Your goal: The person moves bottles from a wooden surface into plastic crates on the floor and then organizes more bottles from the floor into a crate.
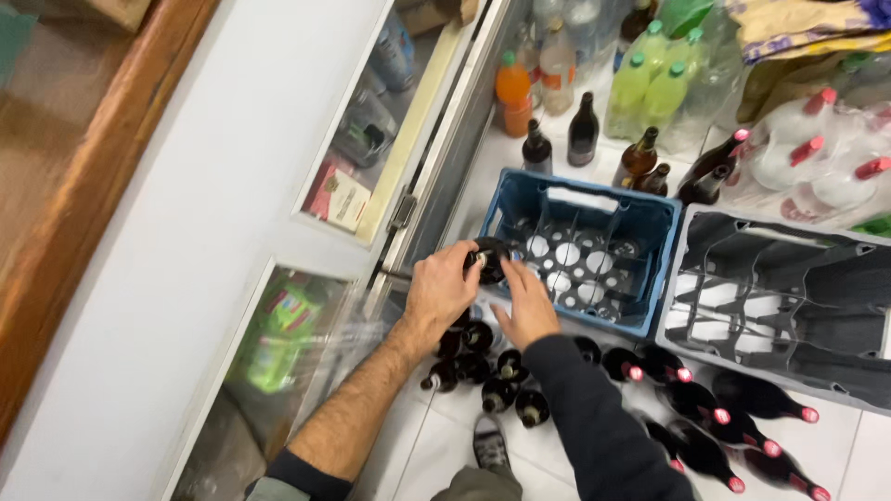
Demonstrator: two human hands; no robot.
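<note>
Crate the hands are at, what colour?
Blue crate, empty; the grey one sits beside it. Head view.

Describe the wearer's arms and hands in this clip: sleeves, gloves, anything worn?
Both hands are bare, with no gloves, rings or watch visible. The left hand comes from a hairy bare forearm, its dark sleeve pushed up near the elbow. The right hand comes from a long dark sleeve reaching the wrist.

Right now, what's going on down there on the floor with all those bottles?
A person is bending over a blue crate on the tiled floor. The left hand grips a dark bottle at the crate's near corner, and the right hand rests against the crate's edge just beside it. The crate's compartments look empty. More dark bottles stand below the hands, red-capped ones lie to the right, and a grey crate sits alongside.
</note>
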